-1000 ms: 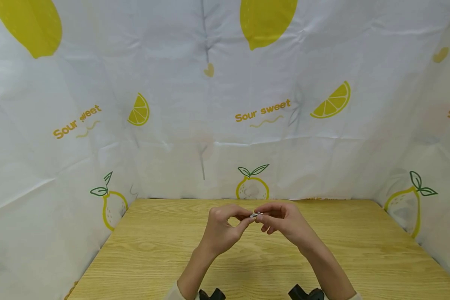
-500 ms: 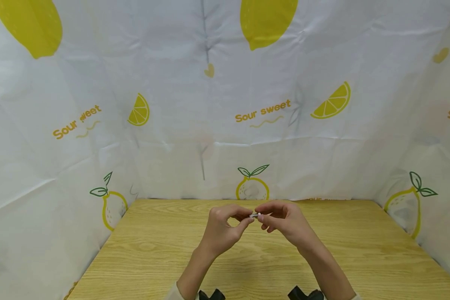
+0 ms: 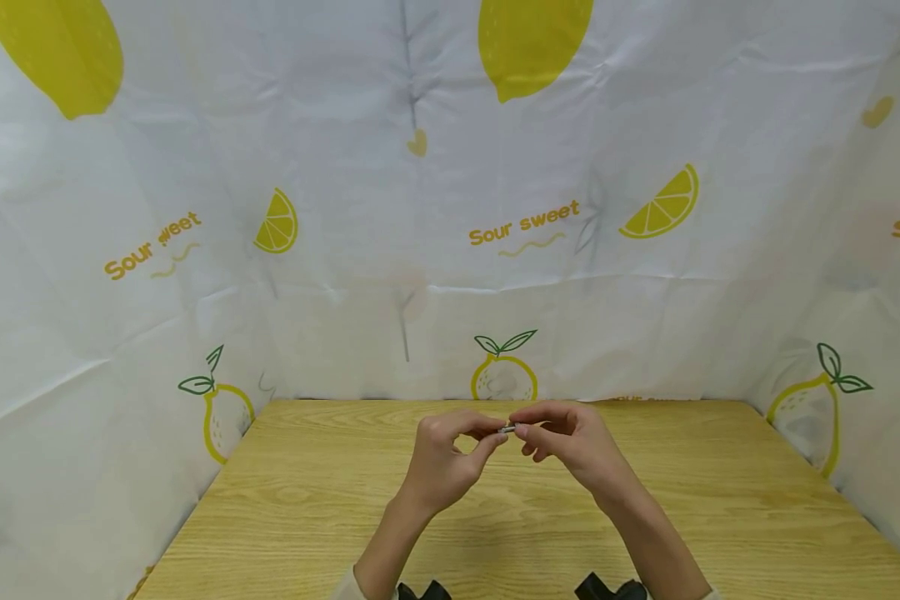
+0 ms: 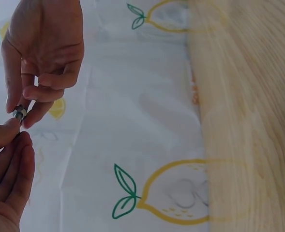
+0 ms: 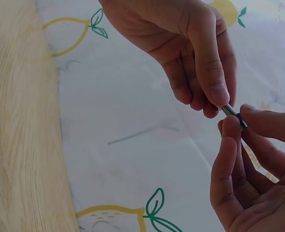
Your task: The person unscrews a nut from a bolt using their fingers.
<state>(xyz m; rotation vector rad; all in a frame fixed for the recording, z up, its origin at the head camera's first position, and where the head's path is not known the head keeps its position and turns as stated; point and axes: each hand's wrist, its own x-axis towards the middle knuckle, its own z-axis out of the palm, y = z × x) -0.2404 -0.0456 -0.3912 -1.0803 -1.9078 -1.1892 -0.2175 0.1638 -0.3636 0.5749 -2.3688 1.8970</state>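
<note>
In the head view both hands meet above the far middle of the wooden table, around a small silver threaded bolt (image 3: 507, 429). My left hand (image 3: 450, 458) pinches one end of it between thumb and fingertips. From the other side, the thumb and fingers of my right hand (image 3: 570, 442) pinch a nut (image 5: 240, 121) on the bolt's far end. The right wrist view shows bare thread (image 5: 228, 110) between the two hands. In the left wrist view the shiny nut (image 4: 19, 112) sits at the right fingertips. Fingers hide both ends of the bolt.
A light wooden table (image 3: 330, 517) lies beneath the hands. White cloth (image 3: 360, 208) printed with lemons and lettering hangs behind it and at both sides. Dark wrist camera mounts (image 3: 423, 590) show at the bottom edge.
The right thumb and fingertips have shifted slightly along the bolt, showing more of its silver shaft than a second ago. The left hand keeps its place and its pinch.
</note>
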